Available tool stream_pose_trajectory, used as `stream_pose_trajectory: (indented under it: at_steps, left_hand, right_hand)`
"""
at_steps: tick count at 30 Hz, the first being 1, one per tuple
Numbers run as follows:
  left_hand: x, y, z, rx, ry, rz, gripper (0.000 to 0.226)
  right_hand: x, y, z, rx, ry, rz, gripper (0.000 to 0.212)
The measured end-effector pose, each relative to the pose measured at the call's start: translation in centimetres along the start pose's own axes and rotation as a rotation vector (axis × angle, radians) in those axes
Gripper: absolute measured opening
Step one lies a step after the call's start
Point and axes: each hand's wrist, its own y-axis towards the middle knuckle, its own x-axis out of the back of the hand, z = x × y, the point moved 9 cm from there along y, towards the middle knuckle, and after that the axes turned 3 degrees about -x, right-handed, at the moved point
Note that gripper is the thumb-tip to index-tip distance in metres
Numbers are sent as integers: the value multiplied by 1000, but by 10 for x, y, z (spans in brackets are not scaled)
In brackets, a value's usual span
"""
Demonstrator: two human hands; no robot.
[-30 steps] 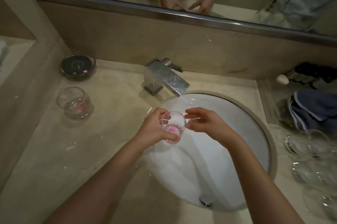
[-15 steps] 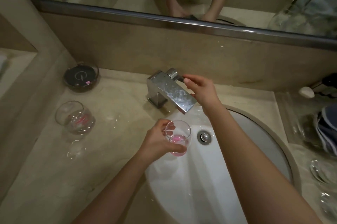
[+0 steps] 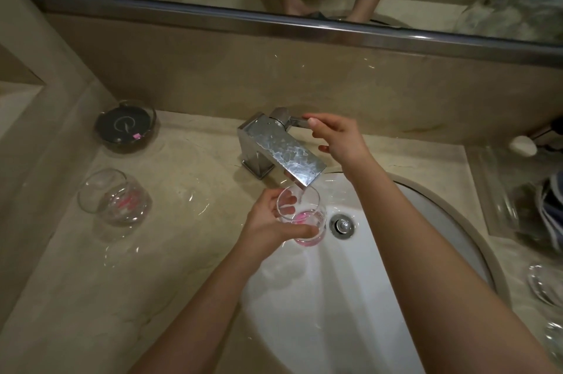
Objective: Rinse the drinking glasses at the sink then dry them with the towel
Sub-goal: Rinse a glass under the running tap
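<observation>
Beige stone counter (image 3: 76, 282) with a white oval basin (image 3: 335, 312) sunk into it. At the back edge, behind the basin, stands a square chrome faucet (image 3: 283, 154). Near the back left corner sits a dark round dish (image 3: 125, 129); in front of it, a clear glass (image 3: 114, 198) with pink at its base. Along the right edge lie more clear glassware (image 3: 545, 285) and a striped cloth (image 3: 553, 209), both partly cut off.

Bare forearms, hands (image 3: 268, 222), no sleeves

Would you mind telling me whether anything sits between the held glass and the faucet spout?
Nothing visible does. The left hand holds the glass directly under the spout, with open air between; the right hand is off to the side at the handle.
</observation>
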Motion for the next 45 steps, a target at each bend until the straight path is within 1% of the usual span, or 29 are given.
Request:
stream_pose_trajectory:
  at_steps: [3, 6, 8, 9, 10, 12, 14, 15, 17, 20, 21, 22, 23, 26, 28, 30, 32, 33, 34, 35, 36, 37, 39, 40, 41, 42, 43, 44, 45]
  left_hand:
    - [0, -1, 0, 0, -6, -5, 76]
    - [-2, -1, 0, 11, -59, 9, 80]
    - [-4, 0, 3, 20, -116, 12, 76]
    - [-4, 0, 5, 31, -144, 9, 74]
    - [-5, 0, 8, 41, -172, 6, 75]
    - [-9, 0, 14, 60, -232, 1, 79]
    - [-15, -4, 14, 68, -294, 4, 76]
    - [-19, -6, 12, 67, -319, 9, 72]
    - [-22, -8, 4, 16, -253, 3, 64]
    - [-15, -4, -8, -107, 35, -51, 58]
    - [-16, -4, -12, -121, 115, -44, 47]
    - [-21, -3, -15, -121, 144, -5, 29]
    - [-29, -4, -17, -99, 133, 57, 17]
    - [-45, 0, -10, 19, -43, 181, 29]
    - [-44, 8, -6, 75, -163, 184, 24]
    - [-42, 14, -4, 95, -204, 213, 21]
    - [-42, 15, -5, 68, -203, 252, 25]
    - [-43, 15, -4, 62, -205, 267, 31]
    - [-44, 13, -5, 61, -203, 285, 37]
    - [-46, 13, -5, 61, -198, 292, 39]
    - [-46, 13, -5, 59, -196, 292, 36]
    - [-47, 13, -7, 64, -215, 279, 29]
    - [-44, 15, -10, 92, -304, 224, 16]
    - [-40, 18, -12, 85, -321, 200, 16]
    - [-38, 20, -15, 60, -307, 201, 22]
    - [-38, 20, -20, 31, -273, 219, 30]
    - [-39, 18, -24, -2, -231, 237, 38]
    - [-40, 17, -25, -21, -195, 251, 40]
    - [-41, 15, -25, -25, -176, 257, 35]
  right_hand:
    - [2, -2, -4, -24, 28, -6, 24]
    - [9, -16, -28, -110, 109, -40, 19]
    - [14, -36, -60, -255, 120, -67, 28]
    - [14, -49, -82, -385, 105, -52, 37]
    - [10, -65, -104, -541, 112, -1, 47]
    - [-9, -97, -138, -803, 240, 191, 66]
    - [-26, -116, -145, -883, 408, 362, 79]
    - [-29, -119, -143, -873, 462, 382, 78]
    - [-25, -115, -141, -805, 466, 328, 67]
    - [-7, -101, -138, -637, 320, 181, 52]
    - [-3, -98, -137, -592, 248, 158, 50]
    - [0, -96, -135, -556, 196, 145, 49]
    - [0, -95, -132, -521, 166, 137, 47]
    - [0, -92, -123, -401, 210, 118, 38]
    - [3, -93, -118, -315, 270, 137, 28]
    - [8, -94, -117, -271, 328, 179, 27]
    - [11, -97, -116, -299, 362, 224, 31]
    - [11, -99, -115, -351, 355, 242, 31]
    - [11, -102, -116, -421, 329, 254, 37]
    - [11, -104, -117, -491, 296, 264, 48]
    - [12, -105, -119, -535, 267, 266, 57]
    - [12, -104, -118, -542, 276, 259, 59]
    - [17, -100, -117, -508, 358, 203, 47]
    - [19, -99, -118, -494, 380, 186, 40]
    - [19, -100, -117, -495, 384, 194, 37]
    - [18, -101, -117, -510, 374, 224, 41]
    - [16, -103, -118, -542, 357, 250, 50]
    - [16, -103, -120, -576, 319, 267, 61]
    - [16, -102, -121, -592, 269, 280, 70]
